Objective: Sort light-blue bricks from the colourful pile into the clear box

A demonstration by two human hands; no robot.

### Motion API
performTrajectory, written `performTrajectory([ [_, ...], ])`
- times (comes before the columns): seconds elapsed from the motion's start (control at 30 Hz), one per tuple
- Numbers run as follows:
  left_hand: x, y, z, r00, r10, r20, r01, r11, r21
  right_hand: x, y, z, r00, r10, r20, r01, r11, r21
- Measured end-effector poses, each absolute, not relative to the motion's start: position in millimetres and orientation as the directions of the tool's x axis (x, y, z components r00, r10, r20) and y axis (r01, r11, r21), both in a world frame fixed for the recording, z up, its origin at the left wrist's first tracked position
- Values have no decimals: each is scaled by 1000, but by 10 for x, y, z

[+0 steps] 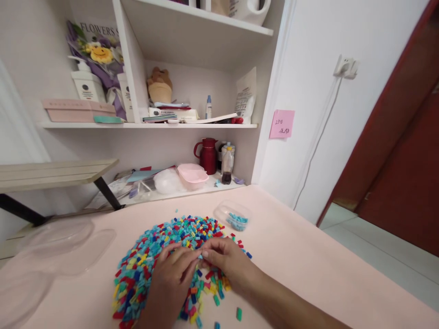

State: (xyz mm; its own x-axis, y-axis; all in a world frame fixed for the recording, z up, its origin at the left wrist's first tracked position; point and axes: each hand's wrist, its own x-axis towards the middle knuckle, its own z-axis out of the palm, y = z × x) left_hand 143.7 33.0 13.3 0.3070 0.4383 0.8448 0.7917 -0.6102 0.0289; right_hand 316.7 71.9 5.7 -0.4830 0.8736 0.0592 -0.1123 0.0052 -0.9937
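A wide pile of small, brightly coloured plastic bricks is spread over the pink tabletop. Over the front of this pile, my left hand and my right hand come together at the fingertips. Between them shows a small light-blue brick, pinched by the fingers of both hands; its far side is hidden. Just beyond my right hand stands a clear plastic tub with light-blue bricks in it. One green brick lies apart, near the front.
Clear plastic containers lie at the left by a wooden stand. Behind the table, a shelf unit holds a pink bowl, a red jug and a bottle. A pink note sticks to the right wall.
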Motion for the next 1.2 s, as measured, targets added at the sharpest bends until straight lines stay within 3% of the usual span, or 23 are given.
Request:
performTrajectory([
  [0.43, 1425, 323, 139, 257, 447, 857, 795, -602, 75, 3174, 710, 75, -541, 839, 68, -155, -20, -988],
  [0.87, 1409, 354, 39, 209, 497, 842, 838, -535, 109, 3152, 749, 94, -402, 907, 122, -99, 89, -991],
  [1.0, 1397, 353, 86, 203, 439, 875, 834, -545, 80, 3282, 767, 313, -328, 922, 205, 60, 237, -970],
  [1.2, 1403, 337, 112, 146, 432, 890, 867, -489, 95, 3677, 929, 595, -103, 866, 489, 417, 484, -770],
])
